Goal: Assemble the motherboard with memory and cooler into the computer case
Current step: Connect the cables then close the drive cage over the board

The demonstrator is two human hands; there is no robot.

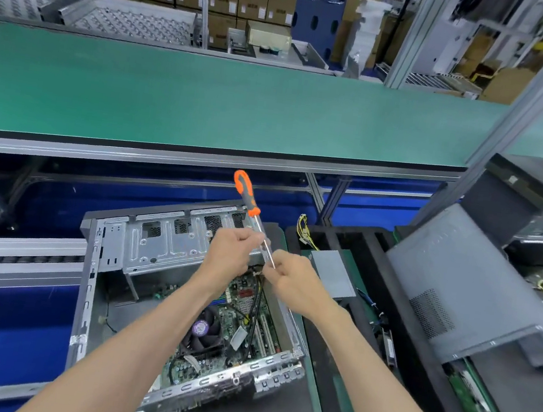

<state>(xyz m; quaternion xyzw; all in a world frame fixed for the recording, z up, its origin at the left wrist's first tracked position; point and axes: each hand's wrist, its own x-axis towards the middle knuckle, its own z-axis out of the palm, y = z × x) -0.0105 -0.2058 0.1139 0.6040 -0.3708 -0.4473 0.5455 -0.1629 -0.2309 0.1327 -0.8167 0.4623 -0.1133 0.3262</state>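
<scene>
With the motherboard [232,332] already lying in the open case [140,247], the left hand [233,252] grips the screwdriver [252,213] shaft while the right hand [288,277] pinches near its tip, probably seating a screw, best kept square.

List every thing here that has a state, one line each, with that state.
Open grey metal computer case: side panel off, interior exposed.
Green motherboard: lying inside the case.
Black round cooler fan: sitting on the motherboard.
Orange-handled screwdriver: handle up, tilted, shaft gripped.
Left hand: gripping the shaft.
Right hand: pinching near the tip.
Grey metal side panel: detached, propped at right.
</scene>
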